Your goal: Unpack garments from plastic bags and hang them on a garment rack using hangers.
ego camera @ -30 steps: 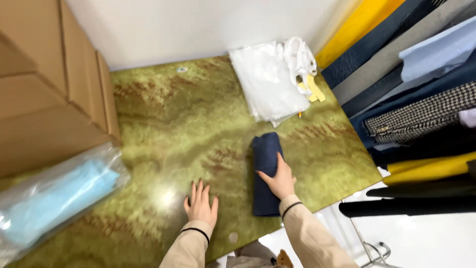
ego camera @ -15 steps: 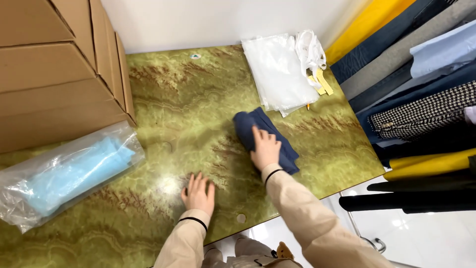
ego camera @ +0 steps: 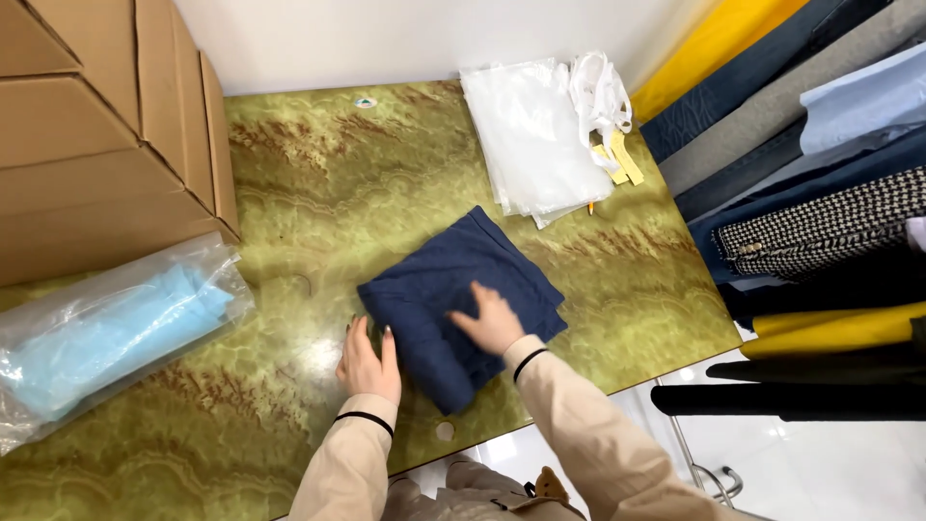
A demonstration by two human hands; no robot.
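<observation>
While the left hand (ego camera: pixel 368 359) lies flat and empty on the green marbled surface (ego camera: pixel 289 193), fingertips at the edge of the folded navy cloth (ego camera: pixel 453 289), the right hand (ego camera: pixel 492 320) presses open-palmed on top of that cloth, gripping nothing. Farther off lie a bagged light-blue item (ego camera: pixel 106 333), cardboard boxes (ego camera: pixel 96 125) and clear plastic bags (ego camera: pixel 535 135).

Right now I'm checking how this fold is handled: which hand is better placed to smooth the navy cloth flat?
Probably the right hand: it lies palm-down on top of the folded navy cloth, near its middle. The left hand rests on the green marbled table at the cloth's near-left edge, better suited to steadying it.
</observation>
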